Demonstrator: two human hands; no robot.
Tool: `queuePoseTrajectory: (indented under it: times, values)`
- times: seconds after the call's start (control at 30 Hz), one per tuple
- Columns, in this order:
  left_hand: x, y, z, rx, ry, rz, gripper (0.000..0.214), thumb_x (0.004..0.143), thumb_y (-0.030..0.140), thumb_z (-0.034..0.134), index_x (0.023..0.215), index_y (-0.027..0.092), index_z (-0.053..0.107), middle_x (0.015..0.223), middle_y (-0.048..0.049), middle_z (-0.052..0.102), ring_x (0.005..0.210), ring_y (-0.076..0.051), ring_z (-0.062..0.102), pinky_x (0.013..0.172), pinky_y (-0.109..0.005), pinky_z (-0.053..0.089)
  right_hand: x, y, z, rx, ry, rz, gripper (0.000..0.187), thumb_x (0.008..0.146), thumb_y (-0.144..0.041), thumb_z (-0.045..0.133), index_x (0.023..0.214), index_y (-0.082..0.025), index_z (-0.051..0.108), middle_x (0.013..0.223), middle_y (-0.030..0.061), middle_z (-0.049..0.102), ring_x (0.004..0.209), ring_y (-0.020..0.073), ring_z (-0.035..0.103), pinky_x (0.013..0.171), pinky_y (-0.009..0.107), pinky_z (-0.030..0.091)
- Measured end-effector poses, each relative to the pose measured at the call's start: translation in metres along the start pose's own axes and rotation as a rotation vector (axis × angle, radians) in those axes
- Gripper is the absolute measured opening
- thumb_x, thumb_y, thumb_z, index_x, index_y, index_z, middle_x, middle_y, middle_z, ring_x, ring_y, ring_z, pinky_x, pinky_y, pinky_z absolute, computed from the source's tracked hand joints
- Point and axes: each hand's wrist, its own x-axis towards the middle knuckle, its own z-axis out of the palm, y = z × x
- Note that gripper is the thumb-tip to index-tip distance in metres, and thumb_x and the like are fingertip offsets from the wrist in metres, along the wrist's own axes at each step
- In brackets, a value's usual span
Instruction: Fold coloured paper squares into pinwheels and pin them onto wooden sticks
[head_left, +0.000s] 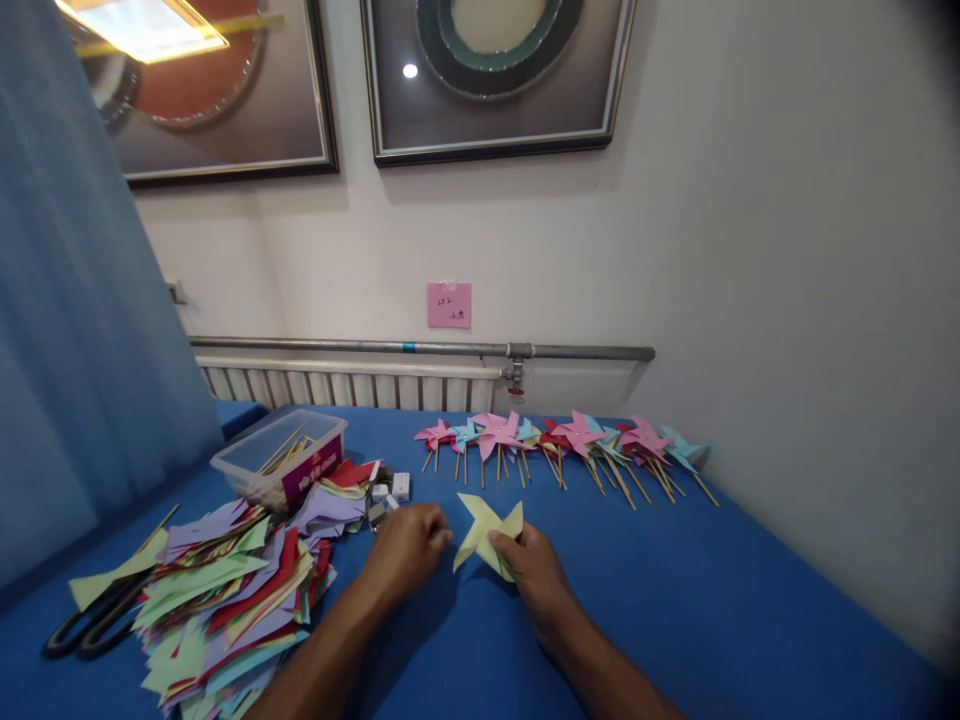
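A pale yellow paper pinwheel (480, 532) with its vanes folded in is pinched between the thumb and fingers of my right hand (536, 572). No stick shows on it. To its left, apart from the paper, my left hand (411, 548) is closed with the fingertips together; whatever they hold, if anything, is too small or hidden. Just behind that hand lie small white boxes (400, 487), like pin boxes. Cut coloured paper pieces (225, 600) are heaped to the left of my left forearm.
A clear plastic tub (236, 462) with thin wooden sticks stands at the back left. Black-handled scissors (97, 625) lie beside the paper heap. Finished pinwheels on sticks (499, 432) line the back of the blue-covered table (675, 610), in front of a radiator (352, 388) and wall.
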Motion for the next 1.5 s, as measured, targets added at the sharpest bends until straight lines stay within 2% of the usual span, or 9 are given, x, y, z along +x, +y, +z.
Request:
queuePoseTrajectory:
  times: [0.17,0.43,0.53,0.7,0.83,0.97,1.13,1.37,1.5]
  values:
    - [-0.005,0.008,0.022,0.164,-0.132,-0.007,0.018,0.085,0.017,0.056,0.076,0.020,0.072,0.080,-0.0044,0.074,0.077,-0.017,0.065,0.066,-0.026,0.032,0.006,0.007,-0.001,-0.010,0.008,-0.007,0.038,0.067,-0.042,0.076,0.092,-0.014,0.073,0.077,0.0054,0.077,0.071,0.0239,0.069,0.062,0.029,0.050]
    - [-0.006,0.001,0.022,0.026,-0.164,0.090,0.025,0.078,0.008,0.050,0.071,0.019,0.071,0.076,-0.0049,0.072,0.073,-0.018,0.062,0.062,-0.026,0.031,0.010,0.014,-0.004,-0.035,0.030,-0.020,0.043,0.067,-0.047,0.075,0.094,-0.014,0.073,0.077,0.0060,0.077,0.069,0.0236,0.068,0.060,0.030,0.049]
    - [-0.004,-0.006,0.021,-0.013,-0.108,0.101,0.026,0.076,0.005,0.050,0.075,0.019,0.071,0.077,-0.0045,0.071,0.074,-0.018,0.062,0.065,-0.026,0.032,0.007,0.009,-0.004,-0.031,0.018,-0.023,0.041,0.069,-0.044,0.074,0.097,-0.014,0.073,0.079,0.0059,0.077,0.072,0.0241,0.069,0.063,0.030,0.051]
    - [0.003,-0.008,0.014,-0.231,0.159,0.090,0.019,0.079,0.010,0.051,0.076,0.018,0.068,0.075,-0.0032,0.067,0.074,-0.017,0.059,0.069,-0.026,0.037,0.004,0.005,-0.003,-0.015,0.046,-0.033,0.037,0.068,-0.041,0.074,0.095,-0.016,0.072,0.076,0.0044,0.076,0.073,0.0249,0.069,0.065,0.031,0.051]
    - [-0.003,0.010,0.013,-0.577,0.130,0.078,0.015,0.082,0.022,0.054,0.079,0.019,0.068,0.072,-0.0005,0.063,0.070,-0.016,0.057,0.065,-0.025,0.040,0.005,0.007,-0.001,-0.018,0.071,-0.074,0.037,0.068,-0.042,0.075,0.094,-0.017,0.070,0.077,0.0034,0.075,0.068,0.0220,0.066,0.064,0.030,0.051]
    - [-0.009,0.026,0.024,-0.737,0.183,0.146,0.011,0.074,0.023,0.062,0.071,0.019,0.072,0.086,-0.0041,0.065,0.081,-0.017,0.060,0.071,-0.026,0.044,0.007,0.007,0.000,-0.060,0.104,-0.128,0.034,0.067,-0.043,0.075,0.088,-0.017,0.069,0.071,0.0014,0.071,0.065,0.0199,0.062,0.062,0.029,0.048]
    - [-0.007,0.030,0.040,-0.992,0.197,-0.006,0.011,0.066,0.027,0.070,0.068,0.018,0.074,0.109,-0.0099,0.065,0.090,-0.020,0.062,0.070,-0.027,0.047,0.004,0.002,0.002,-0.055,0.142,-0.153,0.031,0.067,-0.042,0.074,0.086,-0.017,0.068,0.069,0.0003,0.068,0.063,0.0177,0.058,0.060,0.028,0.046]
    - [-0.006,0.029,0.044,-1.016,0.187,-0.001,0.011,0.066,0.027,0.071,0.069,0.018,0.077,0.121,-0.0113,0.063,0.114,-0.028,0.060,0.097,-0.036,0.046,-0.004,0.001,0.013,-0.018,0.094,-0.130,0.033,0.067,-0.043,0.077,0.084,-0.018,0.066,0.068,-0.0007,0.066,0.061,0.0166,0.056,0.057,0.026,0.043]
    - [-0.004,0.027,0.047,-0.994,0.179,0.004,0.012,0.067,0.026,0.069,0.070,0.019,0.077,0.120,-0.0111,0.064,0.115,-0.029,0.060,0.099,-0.037,0.046,-0.005,0.000,0.016,0.009,0.097,-0.116,0.032,0.064,-0.041,0.079,0.082,-0.019,0.065,0.065,-0.0019,0.066,0.059,0.0163,0.056,0.055,0.026,0.042]
